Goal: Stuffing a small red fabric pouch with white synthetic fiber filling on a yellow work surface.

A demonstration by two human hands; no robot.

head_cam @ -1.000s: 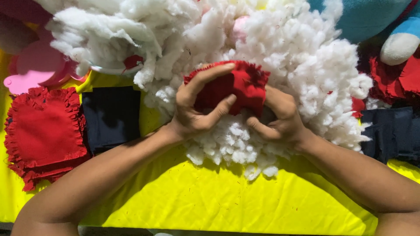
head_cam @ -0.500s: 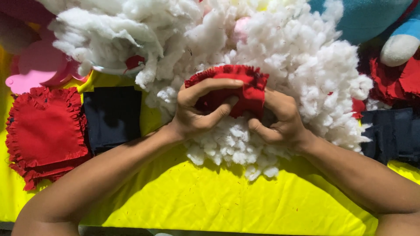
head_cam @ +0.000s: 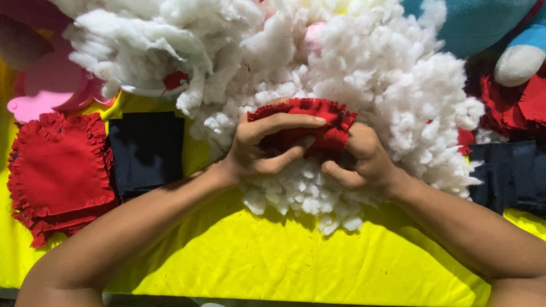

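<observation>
A small red fabric pouch (head_cam: 318, 116) with a frilled edge is held over a big heap of white stuffing fibre (head_cam: 352, 74). My left hand (head_cam: 267, 148) wraps its fingers over the pouch's top and its thumb underneath. My right hand (head_cam: 361, 162) grips the pouch's right end from below, fingers curled into the fibre. Both hands rest on the near edge of the heap, above the yellow cloth (head_cam: 273, 261) that covers the table.
A stack of red frilled fabric pieces (head_cam: 57, 170) lies at the left beside a black fabric piece (head_cam: 147, 150). Pink shapes (head_cam: 48, 85) sit at the far left. More black fabric (head_cam: 512, 173), red pieces (head_cam: 515, 105) and a blue plush toy (head_cam: 483, 25) are at the right.
My left hand's fingers have closed further over the pouch, flattening it. The pouch has shifted slightly right and down into the fibre.
</observation>
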